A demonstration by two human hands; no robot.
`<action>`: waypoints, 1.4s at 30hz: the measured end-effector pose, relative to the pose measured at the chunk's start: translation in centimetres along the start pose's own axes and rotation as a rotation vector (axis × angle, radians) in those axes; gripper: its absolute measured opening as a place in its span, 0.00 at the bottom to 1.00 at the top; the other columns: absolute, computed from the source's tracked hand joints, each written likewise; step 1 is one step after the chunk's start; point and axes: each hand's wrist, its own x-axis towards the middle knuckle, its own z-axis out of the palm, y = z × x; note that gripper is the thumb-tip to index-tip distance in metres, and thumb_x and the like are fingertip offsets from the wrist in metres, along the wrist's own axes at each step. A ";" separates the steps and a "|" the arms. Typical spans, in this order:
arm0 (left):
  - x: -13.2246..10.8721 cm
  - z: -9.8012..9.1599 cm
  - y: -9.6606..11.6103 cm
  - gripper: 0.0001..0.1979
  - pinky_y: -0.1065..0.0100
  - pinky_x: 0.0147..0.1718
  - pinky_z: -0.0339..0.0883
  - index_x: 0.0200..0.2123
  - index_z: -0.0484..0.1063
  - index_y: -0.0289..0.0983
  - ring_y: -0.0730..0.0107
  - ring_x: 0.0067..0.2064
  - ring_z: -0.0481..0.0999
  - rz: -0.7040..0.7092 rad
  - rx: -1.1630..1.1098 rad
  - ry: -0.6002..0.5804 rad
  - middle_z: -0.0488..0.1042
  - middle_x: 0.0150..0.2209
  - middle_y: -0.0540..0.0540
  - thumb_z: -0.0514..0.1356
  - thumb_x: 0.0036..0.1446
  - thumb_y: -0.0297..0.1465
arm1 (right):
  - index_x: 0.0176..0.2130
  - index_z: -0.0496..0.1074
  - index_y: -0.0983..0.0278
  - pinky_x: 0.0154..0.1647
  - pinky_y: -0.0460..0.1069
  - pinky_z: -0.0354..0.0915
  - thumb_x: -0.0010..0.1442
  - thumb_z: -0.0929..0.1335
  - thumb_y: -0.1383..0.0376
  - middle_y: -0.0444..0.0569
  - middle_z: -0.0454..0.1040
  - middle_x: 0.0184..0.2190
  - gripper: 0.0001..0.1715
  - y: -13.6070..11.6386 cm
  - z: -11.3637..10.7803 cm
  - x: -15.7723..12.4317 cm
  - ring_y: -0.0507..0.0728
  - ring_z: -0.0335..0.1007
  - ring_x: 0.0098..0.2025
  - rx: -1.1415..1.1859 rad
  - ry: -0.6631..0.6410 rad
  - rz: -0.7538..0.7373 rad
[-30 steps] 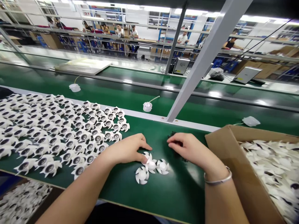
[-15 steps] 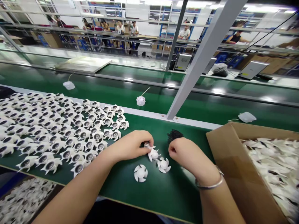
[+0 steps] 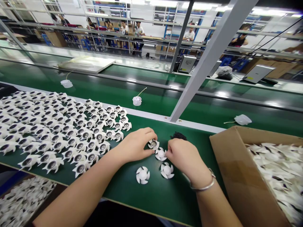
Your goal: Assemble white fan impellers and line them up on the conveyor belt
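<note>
My left hand [image 3: 138, 145] is over the green bench, thumb and fingers curved around the edge of a white fan wheel [image 3: 153, 144] whose dark-ringed hub faces up. Close by, my right hand [image 3: 183, 156] has its fingers curled, the tips at a blade of a second fan wheel [image 3: 161, 154] with its smooth hub up; part of that grip is hidden. Nearer to me lie two loose fan wheels, one on the right [image 3: 167, 170] and one on the left [image 3: 143, 175]. Behind my right hand is a small black heap [image 3: 178, 136], its kind unclear.
Rows of fan wheels [image 3: 55, 127], hubs up, cover the bench's left side. A cardboard box [image 3: 227, 157] of fan wheels stands at right; more fill a container at lower left. A metal post [image 3: 201, 69] rises ahead. White wired parts [image 3: 137, 101] sit on the belt; people sit beyond.
The fan wheel at my left hand now shows its dark-ringed hub. My right hand has moved left to the second fan wheel, which has shifted right. The wired parts on the belt have moved left.
</note>
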 end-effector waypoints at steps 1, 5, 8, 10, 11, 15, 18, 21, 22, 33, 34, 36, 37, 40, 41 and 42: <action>0.1 0.1 -0.1 0.14 0.62 0.47 0.66 0.47 0.70 0.43 0.63 0.51 0.71 -0.032 -0.007 -0.016 0.73 0.49 0.51 0.64 0.56 0.32 | 0.27 0.71 0.64 0.25 0.48 0.46 0.56 0.65 0.72 0.48 0.74 0.27 0.08 0.2 0.0 0.2 0.52 0.66 0.28 0.070 0.012 -0.023; 0.3 0.4 -0.5 0.15 0.62 0.49 0.65 0.47 0.71 0.45 0.63 0.51 0.73 -0.101 -0.046 -0.047 0.76 0.47 0.53 0.66 0.55 0.33 | 0.29 0.70 0.63 0.28 0.47 0.51 0.57 0.64 0.71 0.45 0.74 0.30 0.07 1.0 -0.2 0.8 0.51 0.63 0.29 0.213 0.034 -0.048; 0.3 0.4 -0.7 0.15 0.62 0.49 0.65 0.47 0.71 0.46 0.64 0.50 0.73 -0.116 -0.051 -0.043 0.76 0.48 0.54 0.66 0.55 0.33 | 0.29 0.72 0.63 0.30 0.48 0.54 0.59 0.63 0.71 0.45 0.74 0.30 0.11 1.9 -0.5 0.9 0.52 0.64 0.30 0.272 -0.017 -0.068; 0.2 0.4 -0.7 0.16 0.62 0.49 0.65 0.48 0.71 0.46 0.64 0.51 0.73 -0.120 -0.044 -0.040 0.76 0.48 0.55 0.65 0.56 0.33 | 0.30 0.74 0.62 0.32 0.47 0.56 0.59 0.63 0.70 0.44 0.75 0.30 0.12 2.6 -0.7 0.7 0.52 0.66 0.31 0.335 -0.078 -0.081; 0.2 0.3 -0.7 0.16 0.62 0.49 0.65 0.48 0.71 0.46 0.64 0.51 0.73 -0.121 -0.042 -0.042 0.76 0.49 0.55 0.65 0.56 0.33 | 0.30 0.75 0.62 0.32 0.48 0.57 0.59 0.63 0.70 0.44 0.76 0.30 0.13 2.9 -0.8 0.6 0.53 0.66 0.31 0.358 -0.111 -0.077; 0.1 0.3 -0.7 0.14 0.63 0.49 0.65 0.48 0.71 0.47 0.64 0.51 0.73 -0.118 -0.042 -0.054 0.75 0.49 0.55 0.63 0.57 0.34 | 0.28 0.76 0.61 0.30 0.48 0.58 0.55 0.64 0.71 0.44 0.76 0.28 0.13 3.5 -1.2 0.3 0.53 0.67 0.30 0.392 -0.209 -0.048; 0.1 0.3 -0.7 0.14 0.62 0.49 0.66 0.48 0.71 0.47 0.64 0.50 0.73 -0.119 -0.037 -0.054 0.75 0.49 0.55 0.63 0.57 0.33 | 0.27 0.77 0.61 0.28 0.48 0.56 0.54 0.63 0.72 0.43 0.75 0.27 0.14 3.0 -1.1 0.3 0.53 0.66 0.28 0.378 -0.200 -0.071; 0.1 0.3 -0.7 0.14 0.62 0.49 0.66 0.48 0.71 0.47 0.64 0.50 0.73 -0.121 -0.038 -0.051 0.76 0.49 0.55 0.63 0.57 0.33 | 0.29 0.78 0.61 0.30 0.48 0.56 0.56 0.63 0.72 0.43 0.76 0.28 0.15 2.3 -0.8 0.5 0.52 0.66 0.29 0.344 -0.137 -0.129; 0.1 0.3 -0.7 0.14 0.63 0.49 0.66 0.48 0.71 0.47 0.64 0.50 0.73 -0.122 -0.039 -0.051 0.76 0.49 0.55 0.63 0.57 0.33 | 0.29 0.78 0.61 0.30 0.47 0.56 0.56 0.63 0.72 0.44 0.76 0.29 0.15 2.0 -0.7 0.6 0.52 0.67 0.30 0.328 -0.124 -0.139; 0.1 0.2 -0.6 0.15 0.62 0.48 0.66 0.48 0.72 0.45 0.62 0.50 0.74 -0.121 -0.052 -0.041 0.77 0.49 0.53 0.63 0.56 0.32 | 0.27 0.73 0.64 0.28 0.49 0.48 0.57 0.64 0.72 0.48 0.74 0.29 0.11 0.5 0.2 1.1 0.52 0.62 0.27 0.039 -0.025 -0.083; 0.1 0.2 -0.6 0.16 0.62 0.48 0.67 0.48 0.72 0.45 0.61 0.50 0.74 -0.127 -0.056 -0.038 0.77 0.49 0.52 0.63 0.56 0.32 | 0.27 0.72 0.64 0.28 0.49 0.48 0.57 0.64 0.72 0.48 0.73 0.28 0.10 0.6 0.3 1.1 0.52 0.61 0.27 0.066 0.008 -0.089; 0.2 0.2 -0.5 0.16 0.61 0.48 0.67 0.49 0.72 0.45 0.61 0.51 0.75 -0.132 -0.058 -0.035 0.77 0.49 0.52 0.64 0.56 0.32 | 0.29 0.71 0.64 0.29 0.48 0.52 0.56 0.64 0.71 0.46 0.72 0.28 0.07 0.8 0.3 1.3 0.52 0.63 0.29 0.233 0.094 -0.107; 0.2 0.2 -0.5 0.16 0.61 0.48 0.67 0.49 0.72 0.45 0.60 0.51 0.75 -0.132 -0.057 -0.036 0.77 0.50 0.53 0.64 0.56 0.32 | 0.30 0.71 0.63 0.30 0.47 0.54 0.56 0.64 0.70 0.45 0.72 0.28 0.07 0.9 0.3 1.3 0.52 0.63 0.29 0.357 0.131 -0.123; 0.2 0.1 -0.4 0.17 0.62 0.46 0.67 0.49 0.73 0.47 0.59 0.50 0.75 -0.144 -0.056 -0.048 0.78 0.48 0.53 0.64 0.55 0.33 | 0.32 0.71 0.62 0.32 0.46 0.58 0.58 0.64 0.69 0.44 0.71 0.28 0.06 0.4 0.5 1.5 0.52 0.65 0.30 0.624 0.150 -0.204; 0.3 0.1 -0.4 0.17 0.62 0.44 0.68 0.49 0.73 0.46 0.59 0.49 0.76 -0.151 -0.062 -0.049 0.79 0.48 0.52 0.64 0.55 0.32 | 0.31 0.71 0.63 0.32 0.46 0.58 0.58 0.64 0.69 0.44 0.71 0.28 0.07 0.0 0.7 1.6 0.52 0.65 0.30 0.633 0.133 -0.232; 0.3 0.1 -0.3 0.18 0.63 0.43 0.68 0.49 0.73 0.46 0.59 0.48 0.76 -0.159 -0.071 -0.048 0.79 0.47 0.52 0.64 0.54 0.32 | 0.30 0.70 0.63 0.32 0.46 0.57 0.58 0.64 0.69 0.44 0.70 0.28 0.07 -0.4 0.9 1.7 0.52 0.65 0.31 0.608 0.116 -0.251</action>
